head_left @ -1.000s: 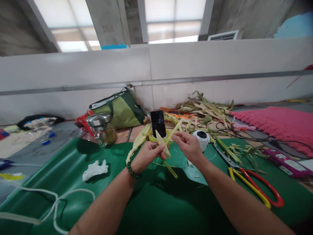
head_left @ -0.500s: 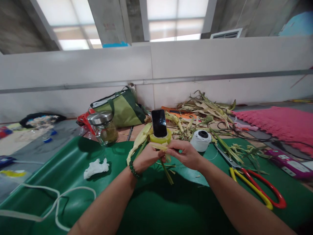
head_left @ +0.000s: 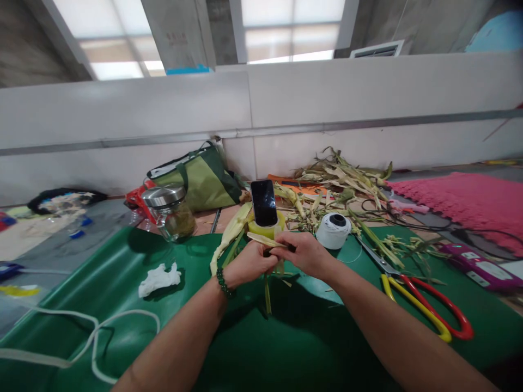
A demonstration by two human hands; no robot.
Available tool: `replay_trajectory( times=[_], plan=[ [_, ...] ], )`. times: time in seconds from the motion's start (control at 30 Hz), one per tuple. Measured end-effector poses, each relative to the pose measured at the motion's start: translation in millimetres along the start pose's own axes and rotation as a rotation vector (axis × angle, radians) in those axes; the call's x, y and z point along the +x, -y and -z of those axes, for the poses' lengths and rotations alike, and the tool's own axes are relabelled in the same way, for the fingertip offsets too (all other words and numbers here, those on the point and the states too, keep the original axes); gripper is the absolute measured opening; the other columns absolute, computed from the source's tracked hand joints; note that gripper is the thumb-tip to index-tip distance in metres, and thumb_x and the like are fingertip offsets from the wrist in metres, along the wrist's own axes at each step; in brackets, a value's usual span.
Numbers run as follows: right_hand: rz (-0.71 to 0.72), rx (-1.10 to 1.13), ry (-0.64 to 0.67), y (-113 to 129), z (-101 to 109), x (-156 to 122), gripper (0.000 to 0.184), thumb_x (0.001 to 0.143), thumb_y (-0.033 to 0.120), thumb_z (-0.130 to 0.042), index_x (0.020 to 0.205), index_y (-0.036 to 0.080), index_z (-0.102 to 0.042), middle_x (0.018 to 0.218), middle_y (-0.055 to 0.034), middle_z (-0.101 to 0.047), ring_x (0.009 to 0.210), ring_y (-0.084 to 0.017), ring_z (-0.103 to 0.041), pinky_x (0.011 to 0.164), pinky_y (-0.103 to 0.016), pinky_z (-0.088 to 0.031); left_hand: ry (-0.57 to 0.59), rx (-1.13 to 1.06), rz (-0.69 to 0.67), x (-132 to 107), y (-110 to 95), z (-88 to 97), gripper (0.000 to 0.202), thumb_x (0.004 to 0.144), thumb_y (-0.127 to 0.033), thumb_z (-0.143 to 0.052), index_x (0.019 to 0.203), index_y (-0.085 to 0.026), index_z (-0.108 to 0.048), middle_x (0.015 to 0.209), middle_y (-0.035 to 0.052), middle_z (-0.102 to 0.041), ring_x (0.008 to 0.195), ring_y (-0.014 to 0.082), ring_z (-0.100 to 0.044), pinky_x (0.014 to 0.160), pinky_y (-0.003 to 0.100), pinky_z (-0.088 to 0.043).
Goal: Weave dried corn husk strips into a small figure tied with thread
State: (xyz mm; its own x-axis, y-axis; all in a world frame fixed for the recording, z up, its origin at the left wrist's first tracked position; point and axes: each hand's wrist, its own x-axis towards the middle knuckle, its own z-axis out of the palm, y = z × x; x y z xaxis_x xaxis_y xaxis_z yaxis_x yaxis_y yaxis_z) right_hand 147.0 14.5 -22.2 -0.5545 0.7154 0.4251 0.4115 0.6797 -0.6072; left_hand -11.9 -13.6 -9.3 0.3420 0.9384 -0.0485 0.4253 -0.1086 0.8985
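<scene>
My left hand (head_left: pixel 252 262), with a green bead bracelet at its wrist, is closed on a pale corn husk strip (head_left: pixel 261 239). Against it, my right hand (head_left: pixel 300 253) pinches the same husk with bent fingers. A thin green-yellow stalk end (head_left: pixel 267 294) hangs below my hands. Just beyond them a phone (head_left: pixel 263 203) leans upright on a yellow tape roll (head_left: pixel 263 231). A longer corn husk (head_left: pixel 232 231) lies to the left of the roll, and a white thread spool (head_left: pixel 334 231) stands right of my right hand.
Red-and-yellow scissors (head_left: pixel 425 302) lie at the right on the green mat (head_left: pixel 310 348). Piled husks (head_left: pixel 347 177) fill the back right. At the left are a glass jar (head_left: pixel 174 218), a green bag (head_left: pixel 200 182), crumpled tissue (head_left: pixel 160 280) and a white cable (head_left: pixel 96 337).
The husk strip in my hands has turned and now points up to the left. The hanging stalk end has swung to the left and hangs more upright. The view has shifted slightly.
</scene>
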Motion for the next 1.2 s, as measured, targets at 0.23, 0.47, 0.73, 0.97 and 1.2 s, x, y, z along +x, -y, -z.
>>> replay_trajectory(
  times=[0.23,0.47,0.73,0.97,1.2],
  plan=[
    [0.049,-0.171,0.012,-0.7,-1.0,-1.9,0.022,0.08,0.02,-0.054,0.061,0.019,-0.045,0.055,0.0046,-0.042,0.051,-0.008,-0.035,0.05,-0.021,-0.024,0.022,0.005,0.033,-0.2,-2.0,-0.1,0.008,0.062,-0.015,-0.048,0.056,-0.016,-0.054,0.048,-0.0034,-0.048,0.047,0.0089,-0.041,0.047,0.021,-0.032],
    [0.056,-0.142,0.04,-0.8,-0.7,0.1,0.022,0.081,0.021,-0.054,0.062,0.019,-0.043,0.057,0.0046,-0.041,0.052,-0.008,-0.037,0.051,-0.021,-0.025,0.013,0.007,0.033,-0.9,-3.4,1.0,0.015,0.061,-0.019,-0.048,0.062,-0.014,-0.063,0.05,-0.0037,-0.045,0.049,0.0087,-0.032,0.048,0.023,-0.027],
    [0.087,-0.135,-0.035,-4.3,-4.1,2.5,0.029,0.079,0.018,-0.055,0.058,0.02,-0.035,0.054,0.0056,-0.036,0.05,-0.008,-0.034,0.049,-0.021,-0.024,-0.061,-0.029,-0.028,-0.1,-3.4,-0.6,0.016,0.061,-0.017,-0.049,0.062,-0.015,-0.064,0.056,-0.0021,-0.054,0.055,0.0101,-0.039,0.055,0.023,-0.033],
    [0.066,-0.127,-0.079,-5.2,-5.9,1.2,0.025,0.081,0.02,-0.051,0.06,0.02,-0.038,0.056,0.0037,-0.042,0.051,-0.009,-0.036,0.051,-0.022,-0.027,-0.07,-0.201,0.045,2.4,0.0,0.0,0.016,0.057,-0.015,-0.054,0.068,-0.014,-0.066,0.056,-0.0029,-0.055,0.052,0.0089,-0.046,0.054,0.022,-0.039],
    [0.026,-0.08,-0.115,-8.0,-3.5,3.1,0.014,0.082,0.021,-0.05,0.068,0.019,-0.05,0.062,0.0015,-0.053,0.055,-0.01,-0.047,0.054,-0.021,-0.033,-0.068,-0.372,0.123,2.4,-2.7,3.3,0.017,0.055,-0.019,-0.064,0.07,-0.013,-0.068,0.059,-0.0018,-0.057,0.054,0.0081,-0.047,0.055,0.021,-0.039]
  ],
)
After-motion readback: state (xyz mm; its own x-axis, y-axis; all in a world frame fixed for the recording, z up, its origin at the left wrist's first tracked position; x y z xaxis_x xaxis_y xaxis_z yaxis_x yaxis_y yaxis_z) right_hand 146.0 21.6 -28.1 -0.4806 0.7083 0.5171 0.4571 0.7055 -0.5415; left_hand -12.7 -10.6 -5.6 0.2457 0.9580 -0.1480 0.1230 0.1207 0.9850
